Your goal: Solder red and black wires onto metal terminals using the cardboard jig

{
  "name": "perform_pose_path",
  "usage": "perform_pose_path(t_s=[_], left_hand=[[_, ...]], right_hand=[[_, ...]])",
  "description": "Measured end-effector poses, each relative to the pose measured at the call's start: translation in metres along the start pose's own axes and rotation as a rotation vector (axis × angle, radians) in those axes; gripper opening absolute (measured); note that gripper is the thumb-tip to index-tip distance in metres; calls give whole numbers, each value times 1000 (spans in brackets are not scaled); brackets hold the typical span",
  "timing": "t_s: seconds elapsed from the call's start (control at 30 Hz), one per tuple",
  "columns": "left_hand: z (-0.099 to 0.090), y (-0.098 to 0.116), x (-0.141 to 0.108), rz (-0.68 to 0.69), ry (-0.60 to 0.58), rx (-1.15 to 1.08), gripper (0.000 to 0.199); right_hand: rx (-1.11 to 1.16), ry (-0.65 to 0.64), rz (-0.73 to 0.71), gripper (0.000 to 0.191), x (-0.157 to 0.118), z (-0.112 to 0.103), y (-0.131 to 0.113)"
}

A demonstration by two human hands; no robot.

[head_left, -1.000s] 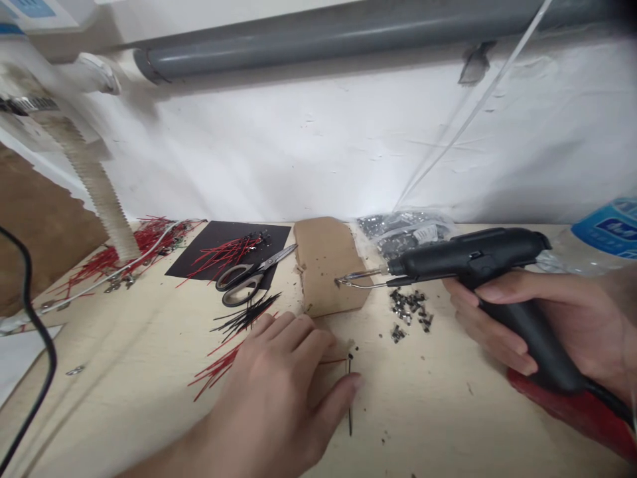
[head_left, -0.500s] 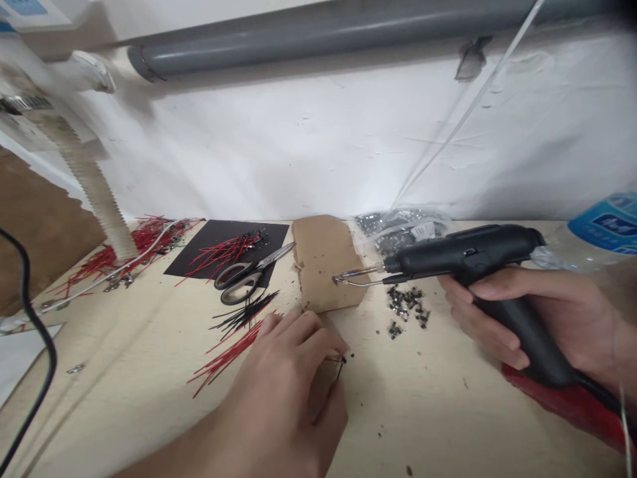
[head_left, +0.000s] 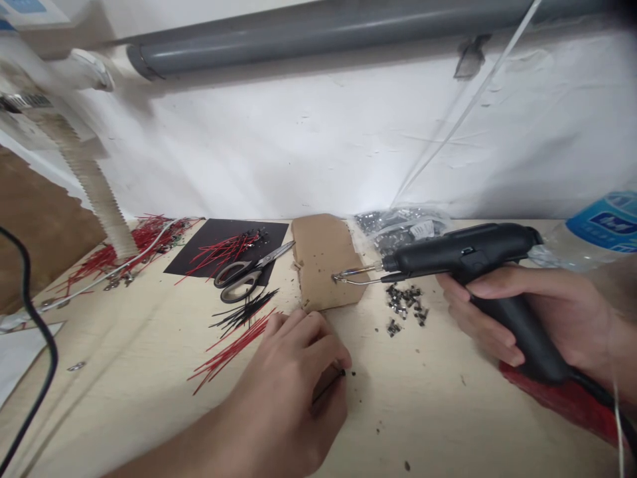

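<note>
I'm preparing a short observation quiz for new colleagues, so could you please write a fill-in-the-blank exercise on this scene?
1. The right hand holds a tool whose body is coloured ____.
2. The front end of the tool is over a piece of ____.
3. A pair of ____ lies partly on the dark sheet.
4. Between the black wires and the left hand lie loose wires coloured ____.

Missing words: black; cardboard; scissors; red.
</note>
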State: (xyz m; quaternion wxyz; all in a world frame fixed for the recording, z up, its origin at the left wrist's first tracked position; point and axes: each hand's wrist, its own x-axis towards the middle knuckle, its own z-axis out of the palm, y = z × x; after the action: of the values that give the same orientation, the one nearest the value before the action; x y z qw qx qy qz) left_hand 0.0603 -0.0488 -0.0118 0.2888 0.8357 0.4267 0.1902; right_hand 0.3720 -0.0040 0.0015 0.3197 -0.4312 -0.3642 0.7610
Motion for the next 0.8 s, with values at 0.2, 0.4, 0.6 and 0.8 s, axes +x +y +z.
perform_pose_path(t_s=[0.2,0.4,0.6,0.8], left_hand=[[0,1,1,0,-5,9,11],[1,0,-1,-7,-4,3,14],[1,-1,0,16,11,12,13],[0,-1,-3,26,26,13,16]], right_hand=[[-18,-3,5,23,0,0,-1],[-16,17,23,24,0,1,-1],[-15,24,24,22,0,1,-2],[-17,17,26,22,0,2,0]])
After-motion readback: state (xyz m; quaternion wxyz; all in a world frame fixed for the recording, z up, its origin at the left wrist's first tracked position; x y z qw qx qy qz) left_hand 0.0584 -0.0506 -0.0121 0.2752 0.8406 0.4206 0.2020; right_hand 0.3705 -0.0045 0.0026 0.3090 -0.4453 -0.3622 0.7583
